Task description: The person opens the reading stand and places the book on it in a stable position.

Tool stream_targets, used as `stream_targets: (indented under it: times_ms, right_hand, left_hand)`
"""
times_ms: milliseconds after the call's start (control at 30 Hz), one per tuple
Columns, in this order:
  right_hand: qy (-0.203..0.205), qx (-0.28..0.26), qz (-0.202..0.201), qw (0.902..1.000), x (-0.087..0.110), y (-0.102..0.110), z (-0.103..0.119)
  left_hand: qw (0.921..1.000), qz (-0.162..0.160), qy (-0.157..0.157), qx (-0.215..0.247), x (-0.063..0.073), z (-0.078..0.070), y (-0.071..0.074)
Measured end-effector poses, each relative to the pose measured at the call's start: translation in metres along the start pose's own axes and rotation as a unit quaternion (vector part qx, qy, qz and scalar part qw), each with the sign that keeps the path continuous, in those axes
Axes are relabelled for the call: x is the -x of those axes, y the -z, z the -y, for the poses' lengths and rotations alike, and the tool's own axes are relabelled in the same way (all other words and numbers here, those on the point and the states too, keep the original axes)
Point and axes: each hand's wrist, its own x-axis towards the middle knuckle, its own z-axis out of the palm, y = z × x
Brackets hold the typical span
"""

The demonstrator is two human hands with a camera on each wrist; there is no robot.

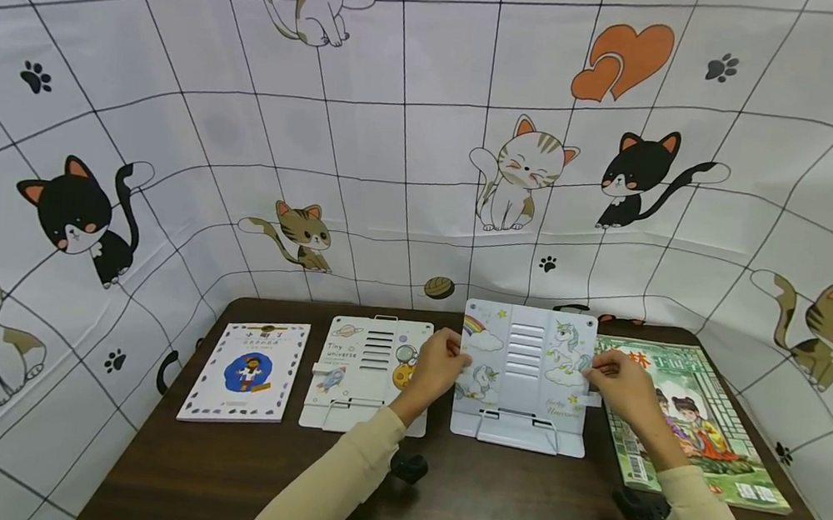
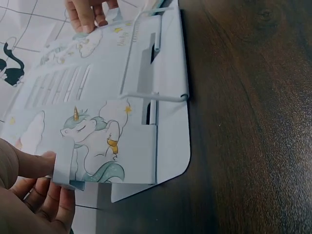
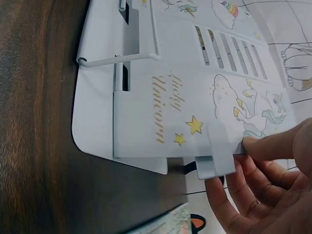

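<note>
A white book stand (image 1: 523,379) printed with unicorns is tilted up on the table, its slotted back panel facing me. My left hand (image 1: 438,369) pinches the panel's left edge between thumb and fingers, at a small white side clip (image 2: 64,163) in the left wrist view. On the opposite edge, my right hand (image 1: 626,387) pinches the panel just beside the other side clip (image 3: 221,148). A white wire page holder (image 3: 117,59) crosses the lower front of the stand. The base plate (image 2: 173,146) sits on the tabletop.
Left of the unicorn stand lies a second white stand (image 1: 353,371) with a "Tiny universe" print. Farther left is a white booklet (image 1: 243,373) with a blue circle. A green illustrated magazine (image 1: 715,439) lies under the right forearm. A cat-print curtain (image 1: 413,142) backs the brown table (image 1: 498,502).
</note>
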Motion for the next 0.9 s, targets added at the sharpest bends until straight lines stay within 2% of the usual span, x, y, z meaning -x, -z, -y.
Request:
stream_targets:
  times_ms: [200, 433, 733, 900]
  right_hand:
    - [0.024, 0.008, 0.005, 0.9997, 0.008, 0.008, 0.005]
    - [0.054, 0.033, -0.02, 0.9978, 0.017, 0.01, 0.007]
    - [0.075, 0.025, -0.06, 0.9951, 0.026, 0.009, 0.013]
    - [0.078, 0.023, -0.073, 0.994, 0.026, 0.008, 0.013]
  left_hand:
    - [0.9997, -0.007, -0.022, 0.006, 0.004, -0.006, 0.007]
    - [0.9985, -0.004, -0.054, 0.009, 0.009, -0.006, 0.014]
    - [0.9969, 0.004, -0.079, 0.006, 0.013, -0.01, 0.02]
    - [0.9956, -0.001, -0.094, -0.001, 0.012, -0.011, 0.023]
